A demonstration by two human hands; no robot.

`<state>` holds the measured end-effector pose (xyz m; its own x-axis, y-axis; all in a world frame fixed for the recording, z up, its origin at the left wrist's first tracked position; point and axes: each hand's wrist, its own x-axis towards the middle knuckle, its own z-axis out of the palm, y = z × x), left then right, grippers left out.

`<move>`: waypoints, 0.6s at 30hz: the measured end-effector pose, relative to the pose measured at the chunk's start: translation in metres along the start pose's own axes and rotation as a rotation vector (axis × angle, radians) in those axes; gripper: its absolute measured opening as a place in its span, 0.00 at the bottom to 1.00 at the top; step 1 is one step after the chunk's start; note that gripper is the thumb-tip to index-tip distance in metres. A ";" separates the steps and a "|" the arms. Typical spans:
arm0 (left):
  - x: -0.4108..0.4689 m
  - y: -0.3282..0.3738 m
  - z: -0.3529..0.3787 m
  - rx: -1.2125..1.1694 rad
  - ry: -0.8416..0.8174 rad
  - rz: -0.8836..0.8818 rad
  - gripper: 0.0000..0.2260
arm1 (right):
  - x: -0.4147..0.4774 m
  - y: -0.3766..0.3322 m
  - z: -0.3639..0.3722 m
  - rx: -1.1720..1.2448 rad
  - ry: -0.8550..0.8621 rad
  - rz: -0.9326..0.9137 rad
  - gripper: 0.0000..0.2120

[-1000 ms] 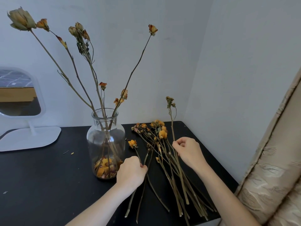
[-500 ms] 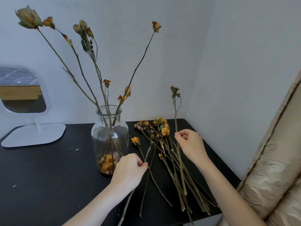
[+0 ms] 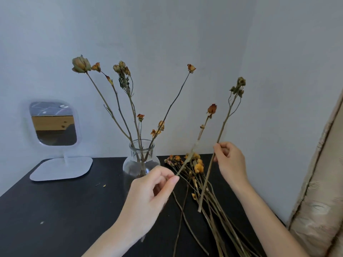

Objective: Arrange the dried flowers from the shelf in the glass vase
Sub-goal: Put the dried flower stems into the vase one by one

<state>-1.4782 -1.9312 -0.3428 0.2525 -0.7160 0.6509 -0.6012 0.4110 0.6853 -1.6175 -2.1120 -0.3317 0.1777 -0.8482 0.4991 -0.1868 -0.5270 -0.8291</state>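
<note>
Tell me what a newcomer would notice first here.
Two stems held aloft draw the eye: the left hand pinches a red-budded stem at centre, and the right hand holds a taller stem beside it. Behind the left hand stands the glass vase with dried flowers fanning out, and a loose pile of flowers lies on the black table to its right.

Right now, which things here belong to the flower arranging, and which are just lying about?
Job: glass vase with arranged flowers; loose dried flowers on the table; red-budded stem pinched by left hand; taller stem held by right hand.
Lying about: standing mirror; petal crumbs; beige fabric.
</note>
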 end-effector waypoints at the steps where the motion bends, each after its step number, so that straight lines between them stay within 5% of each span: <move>1: 0.004 0.004 -0.006 -0.004 0.044 0.013 0.08 | 0.000 -0.003 0.002 0.007 -0.004 -0.008 0.08; 9: 0.074 0.011 -0.064 0.009 0.428 -0.018 0.05 | -0.004 -0.016 0.018 -0.020 -0.043 -0.019 0.05; 18: 0.110 0.004 -0.081 0.065 0.499 -0.043 0.06 | -0.009 -0.021 0.026 0.013 -0.090 -0.031 0.07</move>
<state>-1.3918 -1.9628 -0.2420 0.5999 -0.3679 0.7105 -0.6243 0.3402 0.7033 -1.5903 -2.0923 -0.3253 0.2690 -0.8230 0.5004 -0.1673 -0.5516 -0.8172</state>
